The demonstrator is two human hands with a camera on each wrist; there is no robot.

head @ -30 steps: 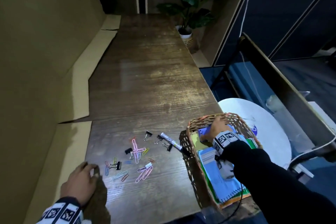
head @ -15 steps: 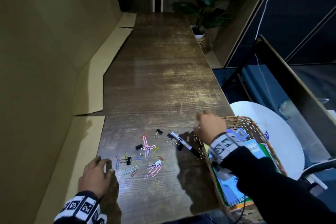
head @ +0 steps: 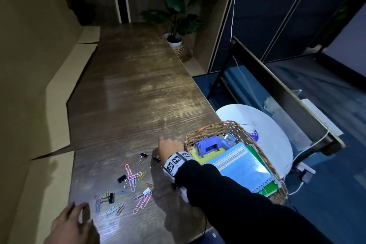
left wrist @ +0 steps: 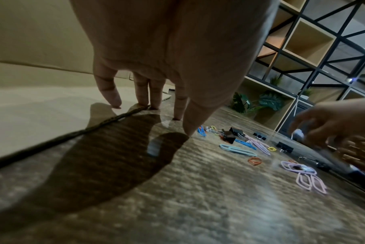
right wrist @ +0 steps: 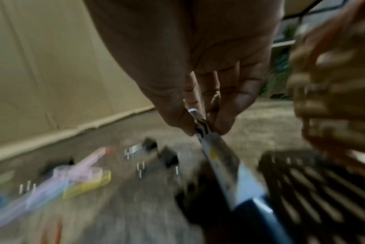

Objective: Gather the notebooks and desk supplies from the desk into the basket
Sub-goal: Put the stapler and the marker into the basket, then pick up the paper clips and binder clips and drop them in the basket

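Observation:
My right hand [head: 170, 147] is low over the wooden desk [head: 128, 85], just left of the wicker basket [head: 233, 125]. Its thumb and fingertips pinch the upper end of a white pen with a dark cap [right wrist: 219, 156]; my wrist hides the pen in the head view. The basket holds a blue notebook [head: 241, 166], a green one beneath it, a purple stapler [head: 208, 144] and a small blue box [head: 228, 140]. Coloured paper clips [head: 132, 178] and black binder clips [head: 143, 155] lie scattered on the desk. My left hand [head: 73, 222] rests its fingertips on the desk's near left, holding nothing.
Cardboard sheets [head: 49, 105] line the desk's left side and wall. A potted plant [head: 176, 25] stands past the far right corner. The basket sits at the desk's right edge, above a white round seat [head: 267, 125]. A white cable [head: 309, 180] hangs to the right.
My right hand came out of the basket, moved left onto the desk and took hold of the pen. The left hand stayed put on the desk.

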